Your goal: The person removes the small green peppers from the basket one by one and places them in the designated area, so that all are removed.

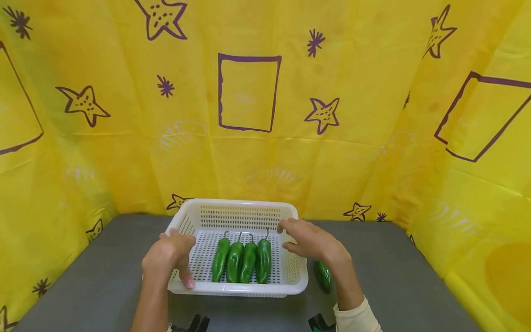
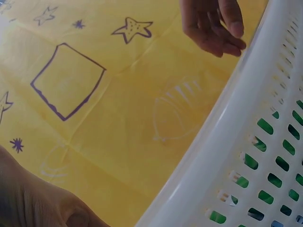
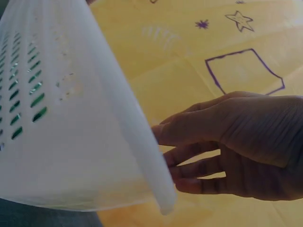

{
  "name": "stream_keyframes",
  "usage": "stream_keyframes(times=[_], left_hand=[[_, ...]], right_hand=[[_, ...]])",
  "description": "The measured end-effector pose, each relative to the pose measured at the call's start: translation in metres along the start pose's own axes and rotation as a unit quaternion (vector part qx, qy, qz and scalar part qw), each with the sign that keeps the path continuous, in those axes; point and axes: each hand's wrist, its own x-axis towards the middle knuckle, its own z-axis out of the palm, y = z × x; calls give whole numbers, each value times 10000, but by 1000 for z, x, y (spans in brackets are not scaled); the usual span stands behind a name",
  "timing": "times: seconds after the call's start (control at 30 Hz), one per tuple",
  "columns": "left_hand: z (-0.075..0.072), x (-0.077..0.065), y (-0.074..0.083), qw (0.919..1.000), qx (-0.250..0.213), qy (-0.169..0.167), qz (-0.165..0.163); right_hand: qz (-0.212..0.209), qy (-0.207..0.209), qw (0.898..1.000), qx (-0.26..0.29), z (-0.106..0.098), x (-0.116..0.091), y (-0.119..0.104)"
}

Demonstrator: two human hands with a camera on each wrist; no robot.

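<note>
A white perforated plastic basket [image 1: 236, 289] sits on the grey table with several green peppers [image 1: 249, 258] side by side in it, stems pointing to the back. My left hand [image 1: 168, 256] is at its left side, thumb extended over the front left rim and fingers loosely bent. My right hand [image 1: 311, 240] hovers at the right rim, fingers loosely bent and spread; in the right wrist view the right hand [image 3: 236, 142] has its fingertips close by the rim, contact unclear. Another green pepper [image 1: 323, 276] lies on the table outside the basket, partly hidden by my right forearm.
Grey tabletop [image 1: 398, 272] extends on both sides of the basket. A yellow cloth [image 1: 249, 161] with purple stars and squares hangs around the back and sides. Dark strap ends [image 1: 198, 323] show near the wrists at the bottom edge.
</note>
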Motion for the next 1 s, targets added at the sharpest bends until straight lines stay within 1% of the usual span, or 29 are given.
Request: stream_keyframes(times=[0.07,0.13,0.27,0.4,0.6,0.73,0.87,1.0], left_hand=[[0,0,0,10000,18,-3,10],[0,1,0,10000,20,-4,5],[0,0,0,10000,52,2,8],[0,0,1,10000,25,-2,-20],[0,0,-1,10000,91,33,2],[1,0,-1,10000,12,6,-53],[1,0,-1,9999,-80,30,-86],[0,0,0,9999,-76,35,-117]], right_hand=[[-169,-20,9998,-138,4,3,-3],[-298,-126,9994,-124,8,7,-6],[-402,-482,9980,-26,18,14,-12],[-352,-782,9963,46,24,18,-17],[-230,-911,9956,-40,29,22,-20],[-181,-1033,9943,-197,34,23,-23],[-28,-1287,9913,-279,39,26,-28],[187,-1626,9859,-352,44,27,-32]])
